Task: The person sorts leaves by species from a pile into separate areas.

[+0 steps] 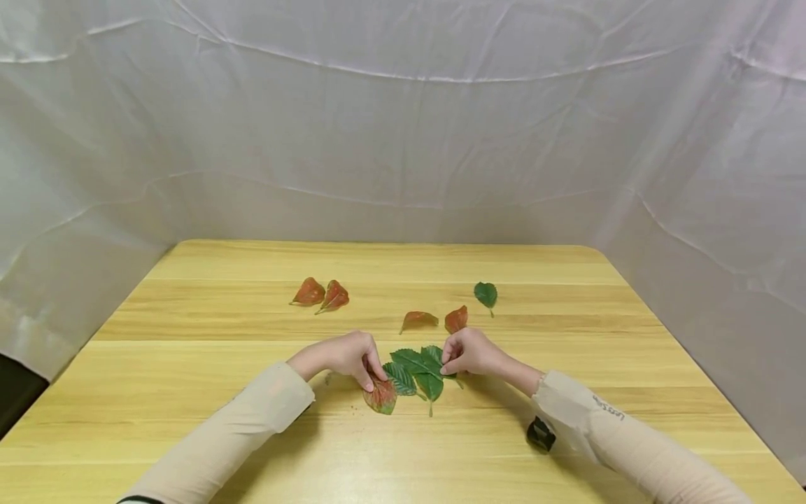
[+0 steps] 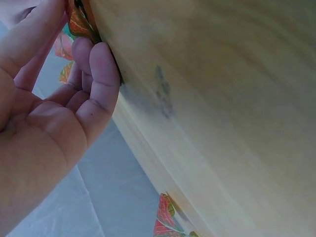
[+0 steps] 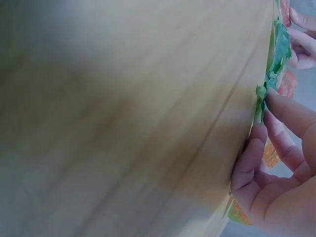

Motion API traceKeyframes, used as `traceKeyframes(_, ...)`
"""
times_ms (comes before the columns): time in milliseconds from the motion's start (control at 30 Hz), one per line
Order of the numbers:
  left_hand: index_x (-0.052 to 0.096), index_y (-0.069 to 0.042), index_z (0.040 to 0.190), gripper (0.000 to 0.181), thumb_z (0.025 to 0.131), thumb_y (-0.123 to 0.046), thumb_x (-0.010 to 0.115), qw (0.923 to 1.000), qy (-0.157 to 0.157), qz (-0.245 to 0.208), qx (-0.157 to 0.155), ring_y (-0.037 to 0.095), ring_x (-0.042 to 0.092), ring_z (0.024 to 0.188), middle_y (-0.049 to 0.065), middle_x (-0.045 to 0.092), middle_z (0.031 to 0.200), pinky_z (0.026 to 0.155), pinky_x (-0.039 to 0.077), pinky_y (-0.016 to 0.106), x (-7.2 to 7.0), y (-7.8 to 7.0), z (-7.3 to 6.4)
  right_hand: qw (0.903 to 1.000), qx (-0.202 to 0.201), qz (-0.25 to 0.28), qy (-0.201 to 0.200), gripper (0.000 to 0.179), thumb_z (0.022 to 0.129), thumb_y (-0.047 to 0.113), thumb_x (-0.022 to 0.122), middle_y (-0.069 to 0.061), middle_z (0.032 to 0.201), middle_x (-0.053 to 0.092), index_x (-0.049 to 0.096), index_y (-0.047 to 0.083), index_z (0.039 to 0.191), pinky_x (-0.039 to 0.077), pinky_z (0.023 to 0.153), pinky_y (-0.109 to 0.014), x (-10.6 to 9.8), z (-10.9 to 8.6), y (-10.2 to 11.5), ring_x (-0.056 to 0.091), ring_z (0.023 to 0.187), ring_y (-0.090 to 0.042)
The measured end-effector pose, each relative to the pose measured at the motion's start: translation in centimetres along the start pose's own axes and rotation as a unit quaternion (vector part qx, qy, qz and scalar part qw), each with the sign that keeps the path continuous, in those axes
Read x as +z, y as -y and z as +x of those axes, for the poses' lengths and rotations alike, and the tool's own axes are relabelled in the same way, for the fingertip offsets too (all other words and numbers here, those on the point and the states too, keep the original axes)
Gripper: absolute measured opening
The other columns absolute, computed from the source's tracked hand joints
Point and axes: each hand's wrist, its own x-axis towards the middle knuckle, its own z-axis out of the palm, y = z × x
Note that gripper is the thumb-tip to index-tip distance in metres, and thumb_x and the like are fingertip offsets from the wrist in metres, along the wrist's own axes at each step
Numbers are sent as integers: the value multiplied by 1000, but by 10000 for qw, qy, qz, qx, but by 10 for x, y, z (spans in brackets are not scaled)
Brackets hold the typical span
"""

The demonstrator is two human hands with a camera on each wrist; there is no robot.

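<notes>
Fingers of left hand (image 1: 354, 353) pinch red leaf (image 1: 382, 400), left of green leaves (image 1: 411, 361) on table (image 1: 415, 465); right hand (image 1: 476, 353) pinches their right edge (overlaps look loose): uneven tug might scatter them.

1 bit of writing in view: dark letters (image 1: 608, 407) on the R sleeve (image 1: 636, 441), nr its wrist end, running lengthwise. Poss. "Les" + more; too small/blurry to be sure of any of it. L wrist cam: dark smudge (image 2: 163, 93) on bench (image 2: 237, 128), illegible, can't tell if text.
</notes>
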Motion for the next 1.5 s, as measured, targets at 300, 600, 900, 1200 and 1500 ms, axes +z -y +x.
traceKeyframes(300, 72, -1, 86, 19, 67, 0, 74, 10000, 35, 21, 68, 5, 60, 67, 6, 68, 80, 59, 48, 17, -1, -2, -1, 10000, 38, -46, -44, 15, 68, -2, 73, 3, 58, 46, 59, 2, 71, 36, 47, -20, 0, -1, 2, 40, 51, -7)
traceKeyframes(600, 71, 0, 86, 19, 67, 0, 73, 10000, 79, -40, 39, 5, 60, 68, 7, 68, 81, 59, 48, 17, -1, -4, -2, 9994, 153, 278, -98, 9, 73, -4, 68, 2, 55, 46, 61, 0, 75, 42, 43, -23, 0, -6, 1, 47, 45, -12)
traceKeyframes(900, 71, 1, 86, 19, 67, 1, 73, 9999, 94, -51, 23, 6, 60, 68, 7, 68, 82, 60, 48, 17, -1, -5, -1, 9981, 269, 451, -338, 6, 75, -2, 67, -1, 63, 53, 62, -3, 79, 47, 48, -28, -15, -12, -2, 50, 50, -13)
traceKeyframes(1200, 72, 0, 86, 18, 68, 0, 73, 9999, 84, -62, 73, 5, 60, 68, 6, 68, 82, 60, 48, 18, -2, -3, -2, 9964, 295, 451, -657, 8, 75, -2, 67, -3, 69, 58, 64, -5, 82, 47, 47, -35, -32, -18, -5, 52, 53, -19)
traceKeyframes(1500, 72, 0, 86, 18, 68, 0, 73, 9999, 78, -114, 75, 5, 60, 67, 6, 68, 82, 59, 48, 18, -1, -3, -1, 9936, 435, 589, -858, 10, 75, -3, 67, -4, 73, 58, 63, -6, 83, 46, 47, -30, -38, -27, -16, 50, 53, -17)
